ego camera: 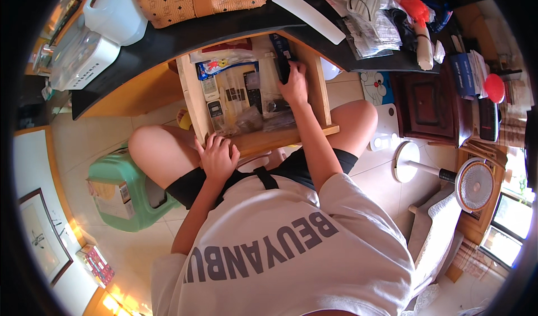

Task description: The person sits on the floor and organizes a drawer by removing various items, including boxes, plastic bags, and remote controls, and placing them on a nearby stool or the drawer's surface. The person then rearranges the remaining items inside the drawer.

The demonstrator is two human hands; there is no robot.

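A wooden drawer (327, 93) is pulled out over my thighs. My left hand (217, 158) rests on the left end of its front panel, fingers apart. Inside the drawer, my right hand (295, 85) has its fingers and thumb around a long dark package (282, 57) by the right wall. Two white remote controls, one upper (210, 89) and one lower (216, 112), lie along the left side. A blue packet with a cartoon figure (214, 67) sits behind them. A black remote control (253, 91) and clear plastic bags (249, 120) lie in the middle.
On the black desktop (235, 28) stand a white plastic jug (113, 13), a tan patterned bag (168, 0) and a pile of plastic packets (370, 34). A green plastic bin (113, 169) is at my left; a fan (475, 185) and dark wooden cabinet (428, 101) are at my right.
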